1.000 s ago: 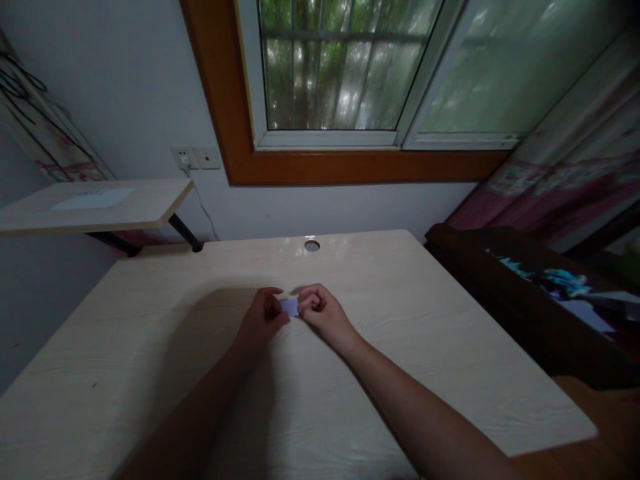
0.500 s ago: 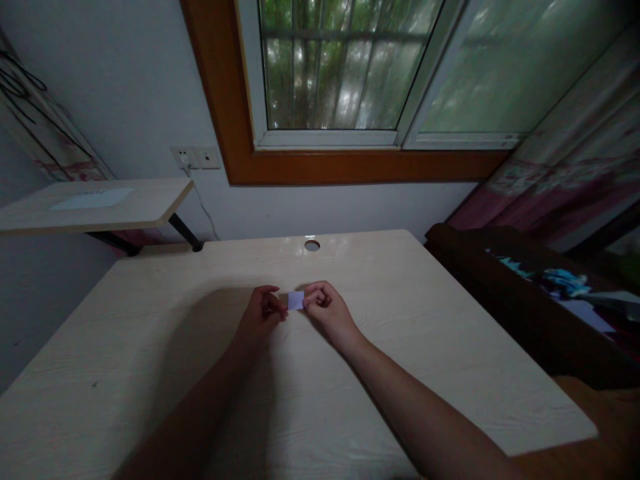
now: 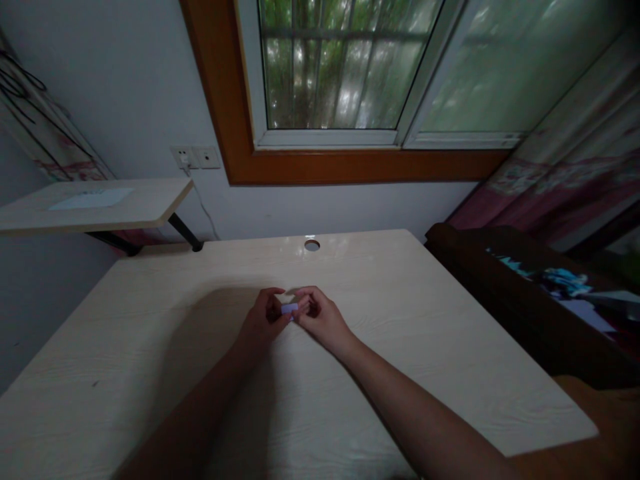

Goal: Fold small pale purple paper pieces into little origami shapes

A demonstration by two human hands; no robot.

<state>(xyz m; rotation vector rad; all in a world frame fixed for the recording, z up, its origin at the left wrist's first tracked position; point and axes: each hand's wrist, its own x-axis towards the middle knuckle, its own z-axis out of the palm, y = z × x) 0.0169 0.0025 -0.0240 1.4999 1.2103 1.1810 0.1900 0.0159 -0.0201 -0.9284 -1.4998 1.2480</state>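
Observation:
A small pale purple piece of paper [image 3: 289,308] is pinched between my two hands just above the light wooden desk [image 3: 150,320]. My left hand [image 3: 263,320] grips its left side with curled fingers. My right hand [image 3: 320,317] grips its right side, fingertips pressed together. Only a thin strip of the paper shows between the fingers. Both forearms reach in from the bottom of the picture.
A round cable hole [image 3: 312,245] sits near the desk's far edge. A side shelf [image 3: 100,207] with a white sheet stands at the left. A wall socket [image 3: 196,158] and a window are behind. Dark wooden furniture [image 3: 500,293] borders the desk's right side.
My hands have come closer together and the paper now shows narrower, nearly edge-on, lower than half a second ago.

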